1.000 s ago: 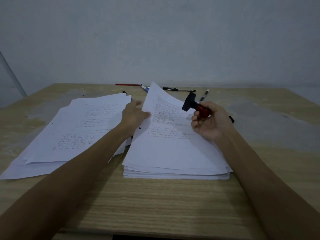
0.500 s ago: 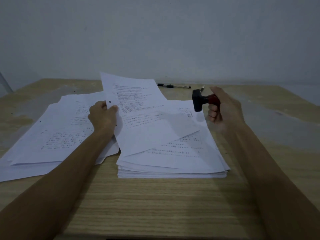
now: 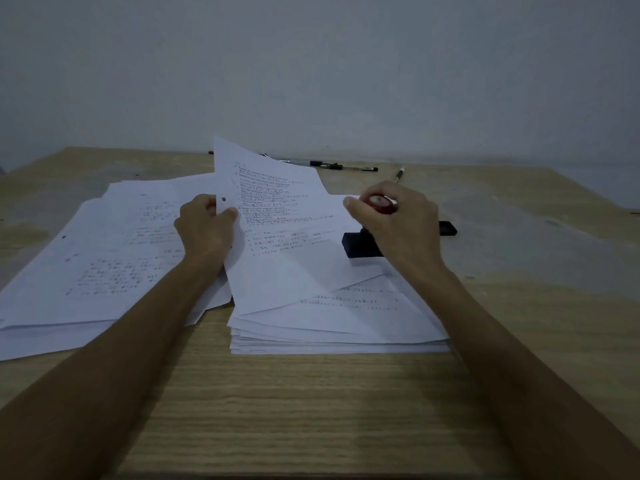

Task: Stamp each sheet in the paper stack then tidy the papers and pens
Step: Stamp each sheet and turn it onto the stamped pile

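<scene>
So the left hand point(image 3: 204, 230) is pinching the printed sheet point(image 3: 277, 237) at its left edge, thumb on top and fingers curled behind, and it's holding it tilted up over the paper stack point(image 3: 339, 327) sitting mid-table. That sheet is going to be super light and floppy; it's already sagging on the right side, so gripping near a corner or edge is the way, and not too hard or it'll crease.

The right hand point(image 3: 394, 223) is wrapping its fingers round the red handle of the rubber stamp point(image 3: 363, 245), with the black base pressing down on the stack's top page at the far right. The stamp looks rigid and small, easy to hold by the handle.

The stamped pile point(image 3: 104, 254) is fanning out messily on the left. The pens point(image 3: 346, 166) are lying at the far edge of the wooden table point(image 3: 311, 410).
</scene>
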